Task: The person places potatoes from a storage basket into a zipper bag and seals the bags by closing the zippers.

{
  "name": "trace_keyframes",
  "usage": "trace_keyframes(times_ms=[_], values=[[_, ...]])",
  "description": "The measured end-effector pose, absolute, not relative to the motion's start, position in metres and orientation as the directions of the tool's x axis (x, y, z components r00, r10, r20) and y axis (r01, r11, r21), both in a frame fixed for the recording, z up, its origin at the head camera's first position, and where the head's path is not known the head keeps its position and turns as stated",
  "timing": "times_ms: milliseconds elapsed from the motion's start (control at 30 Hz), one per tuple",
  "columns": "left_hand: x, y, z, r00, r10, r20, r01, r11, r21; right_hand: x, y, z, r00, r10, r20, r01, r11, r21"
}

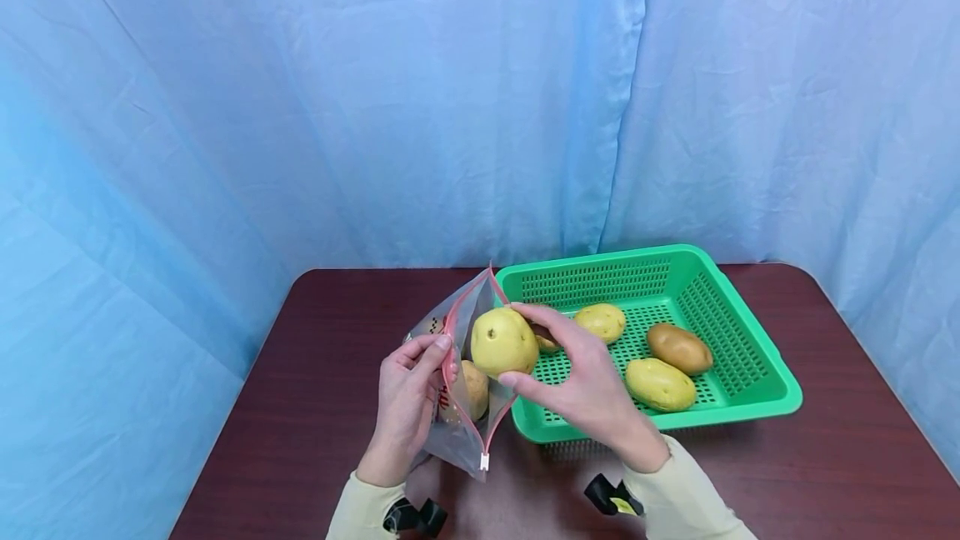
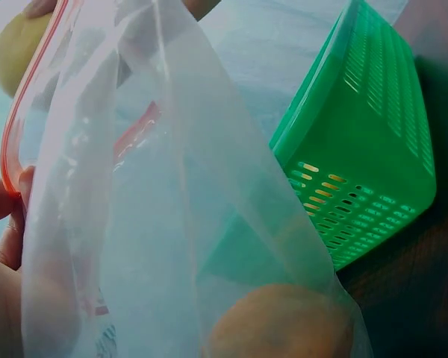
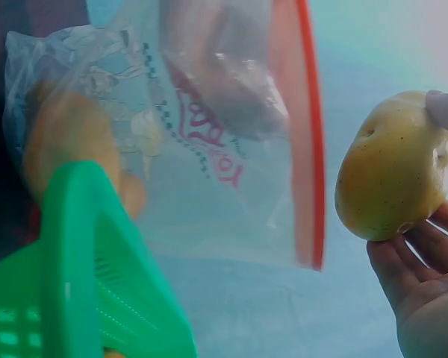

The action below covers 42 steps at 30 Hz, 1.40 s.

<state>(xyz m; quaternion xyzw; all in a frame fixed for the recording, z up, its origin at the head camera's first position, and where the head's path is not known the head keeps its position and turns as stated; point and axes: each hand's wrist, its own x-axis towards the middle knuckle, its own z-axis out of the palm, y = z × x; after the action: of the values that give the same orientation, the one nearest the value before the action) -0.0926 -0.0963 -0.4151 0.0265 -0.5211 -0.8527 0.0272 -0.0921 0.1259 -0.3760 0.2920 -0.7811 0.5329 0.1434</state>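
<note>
My left hand (image 1: 405,390) pinches the red-edged rim of a clear zip bag (image 1: 459,440), whose mouth gapes toward the right. Inside the bag lies a brown potato (image 1: 474,390), seen blurred through the plastic in the left wrist view. Between thumb and fingers, my right hand (image 1: 581,373) grips a yellow potato (image 1: 504,343) at the bag's mouth. From the right wrist, that potato appears just beyond the red zip edge, apart from it. A white slider (image 1: 484,462) sits at the near end of the zip.
Right of the bag stands a green perforated basket (image 1: 776,394) holding several potatoes, among them a brown one (image 1: 679,348) and a yellow one (image 1: 660,385). Both rest on a dark red-brown table (image 1: 300,407). Behind hangs a light blue curtain (image 1: 450,107).
</note>
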Motion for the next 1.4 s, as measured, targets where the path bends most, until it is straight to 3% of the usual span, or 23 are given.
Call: trace_keyframes(times_ms=[233, 567, 900, 1000, 1100, 1267, 1400], values=[[-0.093, -0.098, -0.414, -0.996, -0.087, -0.021, 0.022, -0.469, 0.883, -0.097, 0.115, -0.386, -0.754, -0.351, 0.554, -0.654, 0.337, -0.677], [-0.095, -0.105, -0.412, -0.995, -0.101, -0.012, 0.036, -0.458, 0.888, -0.108, 0.108, -0.395, -0.618, -0.446, 0.648, -0.764, 0.535, -0.36], [-0.098, -0.109, -0.405, -0.994, -0.106, 0.001, 0.054, -0.496, 0.867, -0.116, 0.099, -0.386, -0.649, -0.485, 0.586, -0.706, 0.672, -0.226], [-0.099, -0.111, -0.403, -0.994, -0.11, -0.002, 0.056, -0.52, 0.853, -0.116, 0.101, -0.387, -0.679, -0.441, 0.587, -0.674, 0.691, -0.262], [-0.099, -0.113, -0.401, -0.993, -0.116, -0.005, 0.057, -0.526, 0.849, -0.116, 0.107, -0.39, -0.758, -0.33, 0.562, -0.592, 0.71, -0.381], [-0.098, -0.12, -0.4, -0.99, -0.139, -0.003, 0.07, -0.52, 0.851, -0.117, 0.118, -0.39, -0.908, -0.215, 0.361, -0.399, 0.711, -0.579], [-0.098, -0.123, -0.399, -0.99, -0.139, -0.004, 0.069, -0.518, 0.853, -0.118, 0.123, -0.388, -0.919, -0.257, 0.299, -0.391, 0.692, -0.607]])
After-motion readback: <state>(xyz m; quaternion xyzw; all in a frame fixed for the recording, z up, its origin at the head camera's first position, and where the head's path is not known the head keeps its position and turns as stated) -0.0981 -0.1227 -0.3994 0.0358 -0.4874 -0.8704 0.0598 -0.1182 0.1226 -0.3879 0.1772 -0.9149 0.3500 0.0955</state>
